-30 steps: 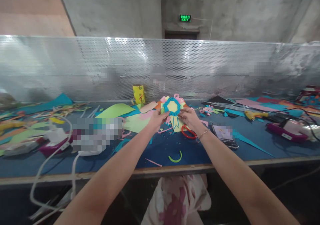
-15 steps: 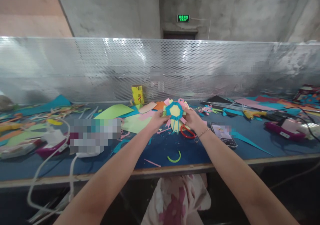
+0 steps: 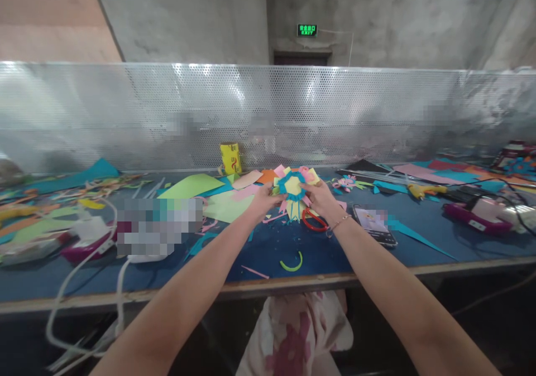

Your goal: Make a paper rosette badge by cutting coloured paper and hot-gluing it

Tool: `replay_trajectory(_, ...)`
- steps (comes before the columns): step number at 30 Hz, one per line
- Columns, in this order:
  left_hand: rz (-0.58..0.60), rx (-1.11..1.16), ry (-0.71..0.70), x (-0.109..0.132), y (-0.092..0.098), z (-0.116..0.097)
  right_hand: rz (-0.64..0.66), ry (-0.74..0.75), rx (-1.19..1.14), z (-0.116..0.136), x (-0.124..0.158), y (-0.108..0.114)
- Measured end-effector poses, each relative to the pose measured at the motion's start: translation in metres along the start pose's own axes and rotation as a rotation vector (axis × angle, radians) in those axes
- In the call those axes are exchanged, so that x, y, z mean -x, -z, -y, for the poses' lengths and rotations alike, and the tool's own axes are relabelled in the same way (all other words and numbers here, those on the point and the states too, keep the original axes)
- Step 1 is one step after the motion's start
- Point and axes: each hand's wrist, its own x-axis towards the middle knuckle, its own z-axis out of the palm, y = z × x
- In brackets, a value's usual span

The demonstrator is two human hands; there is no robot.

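Between my hands, raised a little over the table, is a paper rosette (image 3: 293, 185) with a pale yellow centre, a blue ring, pink, yellow and green petals and ribbon tails hanging down. My left hand (image 3: 268, 198) pinches its left edge. On its right side my right hand (image 3: 319, 196) grips it, with a finger or thumb lying over the blue ring. Red-handled scissors (image 3: 314, 221) lie just below my right hand; their blades are hidden. Farther right a phone (image 3: 374, 225) with a lit screen rests on the table.
Coloured paper sheets (image 3: 228, 204) and scraps spread across the blue table (image 3: 259, 253). A green curved strip (image 3: 292, 263) lies near the front edge. A yellow packet (image 3: 230, 158) stands by the perforated metal screen (image 3: 176, 114). Purple power strips and a yellow glue gun (image 3: 425, 191) lie at the sides.
A digit of my right hand has moved left onto the front of the rosette, over its ring. The rosette has shifted very slightly; my left hand keeps its hold.
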Motion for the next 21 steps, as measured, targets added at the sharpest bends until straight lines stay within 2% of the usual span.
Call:
replay_trajectory(6, 0.004, 0.018, -0.081, -0.003, 0.000, -0.001, -0.048, 0.045, 0.078, -0.007, -0.005, 0.005)
replay_trajectory(10, -0.122, -0.008, -0.080, -0.003, 0.000, 0.000, -0.079, 0.038, 0.112, -0.009, -0.005, 0.005)
replay_trajectory(13, -0.154, -0.022, -0.089, -0.003, 0.002, 0.002, -0.054, 0.040, 0.089, -0.006, -0.002, 0.001)
replay_trajectory(17, -0.183, -0.002, -0.100, -0.006, 0.004, 0.006, -0.049, -0.051, 0.053, -0.002, 0.000, -0.001)
replay_trajectory(21, -0.268, 0.056, -0.158, -0.011, 0.008, 0.011, -0.119, -0.148, 0.032, -0.005, -0.001, 0.005)
